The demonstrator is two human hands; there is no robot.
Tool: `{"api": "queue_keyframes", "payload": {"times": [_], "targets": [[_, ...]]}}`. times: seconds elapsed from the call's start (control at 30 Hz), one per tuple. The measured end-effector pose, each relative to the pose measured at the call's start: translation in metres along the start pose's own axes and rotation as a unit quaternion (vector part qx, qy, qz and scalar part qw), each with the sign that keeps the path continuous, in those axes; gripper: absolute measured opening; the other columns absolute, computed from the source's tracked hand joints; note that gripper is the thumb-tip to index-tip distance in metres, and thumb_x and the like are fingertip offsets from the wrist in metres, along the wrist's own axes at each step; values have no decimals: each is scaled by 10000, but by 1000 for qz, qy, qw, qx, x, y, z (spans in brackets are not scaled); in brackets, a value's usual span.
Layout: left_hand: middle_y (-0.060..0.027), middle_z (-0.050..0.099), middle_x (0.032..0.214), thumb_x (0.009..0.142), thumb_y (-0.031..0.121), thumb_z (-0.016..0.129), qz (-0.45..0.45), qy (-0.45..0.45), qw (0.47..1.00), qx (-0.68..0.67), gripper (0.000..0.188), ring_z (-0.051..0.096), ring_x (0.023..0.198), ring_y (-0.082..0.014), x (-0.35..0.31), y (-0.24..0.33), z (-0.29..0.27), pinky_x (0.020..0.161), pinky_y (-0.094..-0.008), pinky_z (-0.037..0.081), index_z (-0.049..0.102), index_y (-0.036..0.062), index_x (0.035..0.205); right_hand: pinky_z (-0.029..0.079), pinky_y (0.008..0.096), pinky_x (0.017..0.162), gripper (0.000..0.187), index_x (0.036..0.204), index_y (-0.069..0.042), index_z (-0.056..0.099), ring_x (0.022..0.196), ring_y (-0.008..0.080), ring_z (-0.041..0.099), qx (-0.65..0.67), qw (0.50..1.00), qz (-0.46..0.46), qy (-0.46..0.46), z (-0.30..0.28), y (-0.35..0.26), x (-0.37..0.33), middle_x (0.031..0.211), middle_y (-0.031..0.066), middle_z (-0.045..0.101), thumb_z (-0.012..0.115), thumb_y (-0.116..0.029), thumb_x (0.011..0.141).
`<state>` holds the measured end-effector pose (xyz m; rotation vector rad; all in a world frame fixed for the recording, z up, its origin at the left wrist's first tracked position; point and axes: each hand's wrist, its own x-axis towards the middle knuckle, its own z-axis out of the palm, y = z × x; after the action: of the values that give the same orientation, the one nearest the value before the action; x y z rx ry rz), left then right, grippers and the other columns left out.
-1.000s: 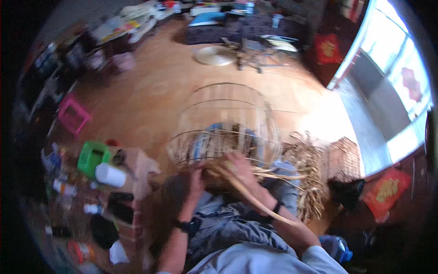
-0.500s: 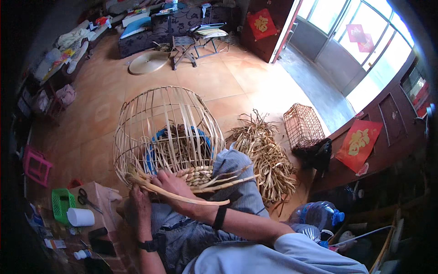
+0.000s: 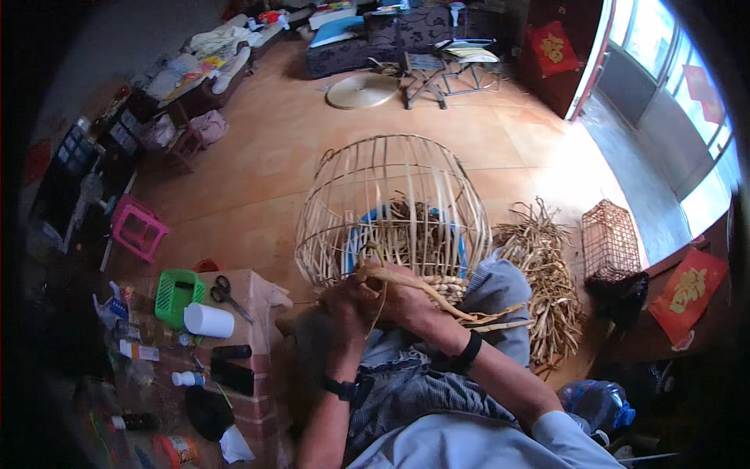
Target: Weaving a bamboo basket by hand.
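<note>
The tiled floor (image 3: 258,172) fills most of the view, with a dark sofa (image 3: 391,39) and a folding chair (image 3: 437,66) at its far end beside a round flat disc (image 3: 362,90). In the middle stands the half-woven basket frame (image 3: 391,211), a tall dome of pale upright splints resting against the person's lap, its woven base turned toward them. To its right a heap of dry strips (image 3: 547,273) lies on the floor, and beyond that a small wire cage (image 3: 609,238). At left a pink stool (image 3: 137,230) stands well apart. Nearer, a low brick tabletop (image 3: 250,297) carries a green plastic basket (image 3: 178,295), scissors (image 3: 226,293) and a white cylinder (image 3: 208,320), with small bottles scattered just beside it.

Both hands meet at the basket's lower rim. The left hand (image 3: 348,301) is curled closed around the rim and a weaving strip (image 3: 437,297). The right hand (image 3: 410,301) is closed on the same strip, which runs out to the right over the knee.
</note>
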<state>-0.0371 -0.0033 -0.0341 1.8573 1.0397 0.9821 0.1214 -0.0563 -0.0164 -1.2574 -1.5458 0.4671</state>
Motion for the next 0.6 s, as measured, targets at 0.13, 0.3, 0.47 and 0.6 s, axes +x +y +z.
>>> {"api": "queue_keyframes", "payload": {"times": [0.13,0.3,0.47,0.6], "targets": [[-174,757,1072,1008,115,646,55,-56,997,13,175,736,994,-368,2,1,-8,889,-426,569,730,42,1143,557,435,743,242,1058,-51,677,880,348,689,-47,998,26,-14,-7,-2,14,998,148,689,801,-155,878],[-221,739,1217,996,6,605,62,-40,996,41,368,707,1193,-401,3,3,-9,1032,-476,540,647,34,1360,563,442,696,211,973,-55,685,800,369,694,64,990,119,32,-26,-12,17,901,156,687,799,-202,873],[-227,666,1387,957,-56,520,98,-82,984,122,562,631,1316,-412,-8,3,-27,1136,-518,488,552,75,1503,563,452,689,195,985,-53,683,809,389,704,-57,996,70,20,-21,-3,15,891,148,694,792,-164,868],[-245,581,1467,897,-84,589,199,-125,947,218,679,539,1396,-445,-12,1,-31,1216,-536,415,485,7,1562,563,469,690,195,1011,-55,683,823,405,708,-87,994,58,-1,-19,3,18,910,162,706,778,-155,873]]}}
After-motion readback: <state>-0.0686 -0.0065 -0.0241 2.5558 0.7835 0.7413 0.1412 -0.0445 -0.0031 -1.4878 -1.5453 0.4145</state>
